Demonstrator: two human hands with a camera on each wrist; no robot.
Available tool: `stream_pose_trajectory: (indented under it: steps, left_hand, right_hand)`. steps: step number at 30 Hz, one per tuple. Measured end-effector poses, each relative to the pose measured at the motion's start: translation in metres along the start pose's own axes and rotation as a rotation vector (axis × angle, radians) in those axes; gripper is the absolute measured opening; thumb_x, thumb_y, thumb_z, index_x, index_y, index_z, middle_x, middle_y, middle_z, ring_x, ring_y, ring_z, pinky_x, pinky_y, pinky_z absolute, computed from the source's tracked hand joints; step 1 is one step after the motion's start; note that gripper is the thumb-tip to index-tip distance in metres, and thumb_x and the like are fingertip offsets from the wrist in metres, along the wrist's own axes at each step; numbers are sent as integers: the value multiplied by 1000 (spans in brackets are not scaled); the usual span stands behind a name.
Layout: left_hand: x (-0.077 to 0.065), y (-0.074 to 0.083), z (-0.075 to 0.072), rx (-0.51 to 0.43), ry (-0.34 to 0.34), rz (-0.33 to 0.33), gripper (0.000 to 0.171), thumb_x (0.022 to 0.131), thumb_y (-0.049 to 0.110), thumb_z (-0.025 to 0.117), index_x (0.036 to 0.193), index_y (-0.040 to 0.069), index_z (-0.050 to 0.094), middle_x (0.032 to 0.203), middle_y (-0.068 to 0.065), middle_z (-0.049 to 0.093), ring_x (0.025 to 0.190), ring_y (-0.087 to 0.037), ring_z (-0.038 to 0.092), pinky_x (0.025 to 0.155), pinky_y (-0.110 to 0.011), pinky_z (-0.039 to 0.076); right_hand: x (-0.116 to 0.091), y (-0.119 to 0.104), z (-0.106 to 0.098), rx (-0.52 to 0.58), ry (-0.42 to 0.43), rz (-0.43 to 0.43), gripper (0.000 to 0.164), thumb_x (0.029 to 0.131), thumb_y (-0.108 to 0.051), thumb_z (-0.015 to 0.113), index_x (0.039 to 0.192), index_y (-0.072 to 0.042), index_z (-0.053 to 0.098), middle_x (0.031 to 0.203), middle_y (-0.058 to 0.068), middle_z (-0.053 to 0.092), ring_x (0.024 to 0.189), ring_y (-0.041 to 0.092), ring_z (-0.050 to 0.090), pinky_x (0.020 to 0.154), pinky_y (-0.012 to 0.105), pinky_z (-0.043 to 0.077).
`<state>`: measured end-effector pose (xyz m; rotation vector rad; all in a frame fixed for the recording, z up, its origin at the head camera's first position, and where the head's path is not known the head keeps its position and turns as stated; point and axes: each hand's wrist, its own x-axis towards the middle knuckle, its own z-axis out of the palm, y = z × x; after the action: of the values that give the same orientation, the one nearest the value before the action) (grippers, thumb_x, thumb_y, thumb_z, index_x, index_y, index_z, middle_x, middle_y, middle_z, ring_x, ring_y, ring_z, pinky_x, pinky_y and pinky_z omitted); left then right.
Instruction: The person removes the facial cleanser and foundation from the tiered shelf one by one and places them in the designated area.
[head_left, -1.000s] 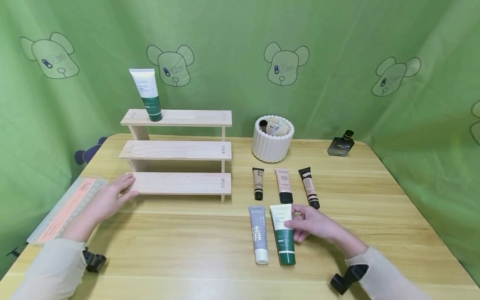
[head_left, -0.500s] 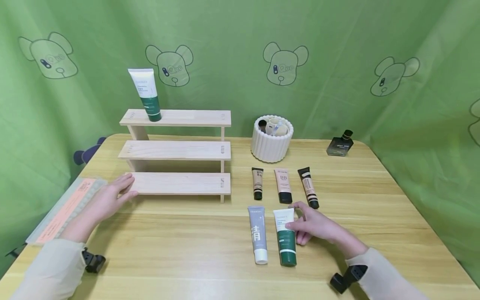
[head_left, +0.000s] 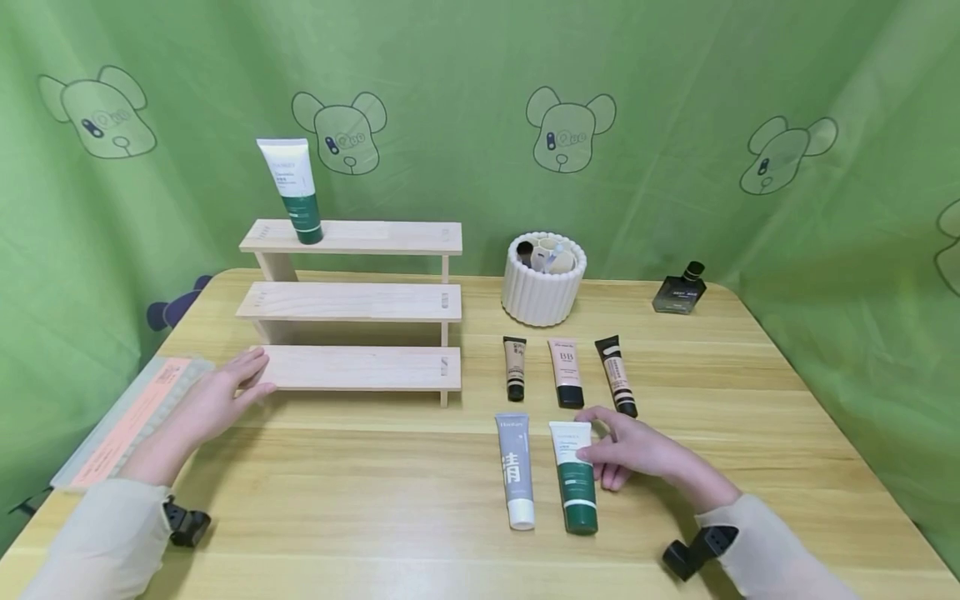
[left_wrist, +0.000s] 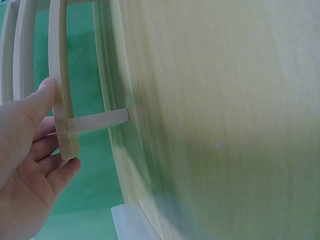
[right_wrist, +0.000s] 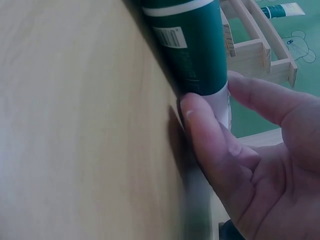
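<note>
My right hand [head_left: 633, 450] pinches a white-and-green squeeze tube [head_left: 577, 487] by its right side, thumb on the front. This tube lies over the tabletop, cap end toward me. In the right wrist view its green part [right_wrist: 192, 55] shows a barcode, and the fingers [right_wrist: 205, 130] are at its edge. Left of it lies a grey-blue tube [head_left: 515, 471] with a white cap. My left hand [head_left: 221, 392] holds the left end of the lowest board of a three-step wooden display shelf [head_left: 360, 368]; in the left wrist view, thumb and fingertips grip the board's end [left_wrist: 67, 142].
A matching white-and-green tube [head_left: 296, 192] stands on the top step. Behind my right hand lie a small beige tube [head_left: 515, 367], a pink BB tube [head_left: 566, 371] and a black-ended tube [head_left: 617, 375]. Further back are a ribbed white brush holder [head_left: 543, 287] and a dark bottle [head_left: 679, 292].
My right hand has shifted the white-and-green tube slightly right and toward me, widening the gap from the grey-blue tube. The left hand stays on the shelf.
</note>
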<state>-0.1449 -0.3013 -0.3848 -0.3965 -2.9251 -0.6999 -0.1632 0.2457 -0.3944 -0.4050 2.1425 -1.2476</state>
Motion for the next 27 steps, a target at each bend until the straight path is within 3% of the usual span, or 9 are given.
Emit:
stream_pose_trajectory:
  steps: [16,27]
  left_hand:
    - [0,1,-1,0,-7,-11,59,93,31,54,129,-13,41,138,-31,31,126,-47,28,103,-57,22]
    - [0,0,-1,-1,-4,-6,59,93,30,55,129,-13,41,137,-31,31,126,-47,28,102,-57,22]
  right_hand:
    - [-2,-3,-6,-29,5,8,64,85,-18,67,131,9,31,70,17,62,51,26,60,48,40,55]
    - [-3,-41,-23,-114,36,-66,57,88,-16,63,128,12,33,71,18,60,58,30,60,52,41,56]
